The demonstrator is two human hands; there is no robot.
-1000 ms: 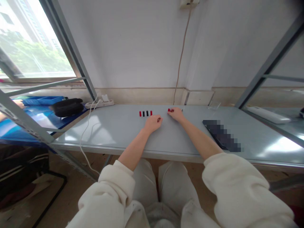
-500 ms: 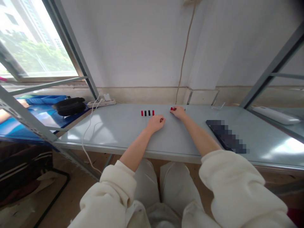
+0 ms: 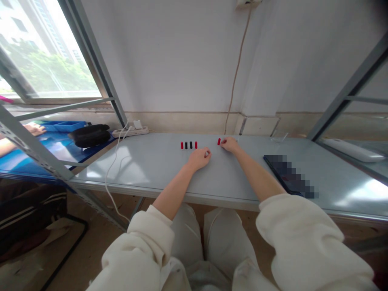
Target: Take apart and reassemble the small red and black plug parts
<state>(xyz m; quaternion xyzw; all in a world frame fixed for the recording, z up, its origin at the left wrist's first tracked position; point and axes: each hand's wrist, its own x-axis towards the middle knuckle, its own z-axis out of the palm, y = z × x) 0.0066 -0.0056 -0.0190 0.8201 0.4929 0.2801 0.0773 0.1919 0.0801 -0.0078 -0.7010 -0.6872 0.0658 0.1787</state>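
A red cylinder (image 3: 218,142) stands on the grey table, tilted slightly in view. My right hand (image 3: 230,144) is just to its right; a narrow gap shows between fingertips and cylinder, and the thumb and fingers look slightly parted. To the left, my left hand (image 3: 199,158) rests low over the table with thumb and fingers curled into a ring. Whether anything small sits inside that curl is hard to see. Behind it stands a row of small upright cylinders: a red one (image 3: 182,145), a black one (image 3: 186,145), another black one (image 3: 190,144) and another red one (image 3: 196,144).
On the right lies a dark flat device (image 3: 280,171), partly pixelated. A clear plastic piece (image 3: 279,137) stands near the wall. At the back left are a power strip (image 3: 133,131) and a white cable (image 3: 110,169). Another person's hand (image 3: 35,129) is by a blue tray (image 3: 65,126).
My right hand has let go of the red cylinder and drawn slightly to the right. The cylinder now stands free. My left hand has barely moved.
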